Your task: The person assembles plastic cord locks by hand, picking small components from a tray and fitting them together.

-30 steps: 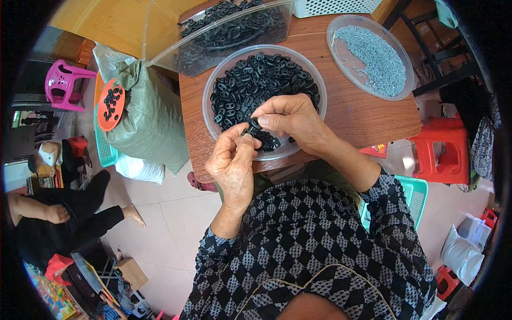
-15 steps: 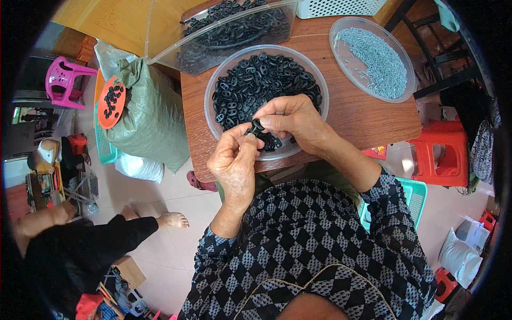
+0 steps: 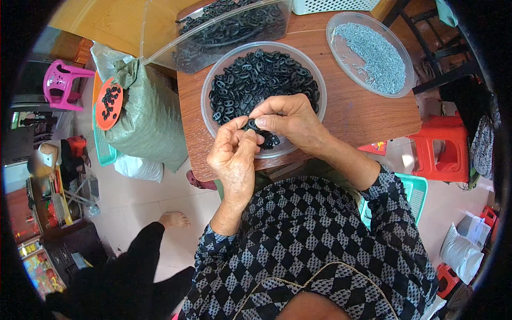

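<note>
Over the near side of a round clear tub (image 3: 322,88), my left hand (image 3: 233,160) and my right hand (image 3: 298,125) meet at their fingertips. Both pinch one small black plastic piece (image 3: 250,125), partly covered by the fingers. A heap of black two-holed plastic pieces (image 3: 261,74) fills the tub, and some lie just beneath my fingers. Whether a pin is also between my fingers cannot be seen. To the right, a round shallow plastic tray (image 3: 341,66) carries many small silvery metal pins (image 3: 376,56).
A clear bin (image 3: 200,56) of black pieces stands behind the tub on the wooden table (image 3: 357,117). Left of the table, a green sack (image 3: 152,112) bears an orange plate (image 3: 103,118) with black pieces. Red stool (image 3: 440,149) at right; another person's leg (image 3: 144,240) at lower left.
My hands stay together, and the black piece has shifted slightly left and down between my fingertips. At lower left, the other person has moved, the bare foot now nearer the table.
</note>
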`<state>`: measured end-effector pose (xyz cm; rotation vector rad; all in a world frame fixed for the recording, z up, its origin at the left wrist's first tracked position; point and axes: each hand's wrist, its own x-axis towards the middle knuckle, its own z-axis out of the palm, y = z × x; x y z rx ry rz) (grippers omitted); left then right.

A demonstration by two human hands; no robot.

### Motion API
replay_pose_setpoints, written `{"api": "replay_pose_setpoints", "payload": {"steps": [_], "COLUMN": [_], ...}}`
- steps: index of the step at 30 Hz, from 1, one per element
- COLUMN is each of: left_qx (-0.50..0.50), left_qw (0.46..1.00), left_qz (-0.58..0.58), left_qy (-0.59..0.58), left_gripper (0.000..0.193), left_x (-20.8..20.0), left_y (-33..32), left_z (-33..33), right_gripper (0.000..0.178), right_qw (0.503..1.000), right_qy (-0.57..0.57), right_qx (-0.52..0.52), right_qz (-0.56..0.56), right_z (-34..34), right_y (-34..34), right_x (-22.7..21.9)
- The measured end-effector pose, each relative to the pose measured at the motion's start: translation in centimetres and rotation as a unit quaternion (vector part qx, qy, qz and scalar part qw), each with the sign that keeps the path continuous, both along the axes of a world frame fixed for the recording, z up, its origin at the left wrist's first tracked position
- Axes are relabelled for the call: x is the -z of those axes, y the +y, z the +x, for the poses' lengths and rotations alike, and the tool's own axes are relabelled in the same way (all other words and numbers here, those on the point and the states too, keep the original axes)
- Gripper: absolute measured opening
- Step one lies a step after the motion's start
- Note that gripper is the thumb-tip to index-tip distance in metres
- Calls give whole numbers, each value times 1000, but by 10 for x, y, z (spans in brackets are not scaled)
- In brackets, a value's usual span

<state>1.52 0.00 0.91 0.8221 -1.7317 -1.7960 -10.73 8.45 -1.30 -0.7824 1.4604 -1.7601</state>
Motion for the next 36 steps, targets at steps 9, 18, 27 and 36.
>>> {"api": "replay_pose_setpoints", "payload": {"steps": [9,18,27,36], "left_qx": [48,56,16,-24], "left_qw": [996,996,995,981], "left_qz": [72,52,47,132], "left_qy": [32,51,82,141], "left_gripper": [24,31,26,23], "left_x": [3,6,6,5], "left_y": [-7,-1,3,0], "left_z": [-4,-8,-11,-17], "right_gripper": [10,9,12,22], "right_qw": [1000,999,999,903], "right_qy": [1,45,-29,395], "right_qx": [17,13,-9,168], "right_qz": [18,9,15,-30], "right_z": [-5,-1,5,19], "right_y": [2,5,5,-2], "right_x": [-2,-12,-13,-5]}}
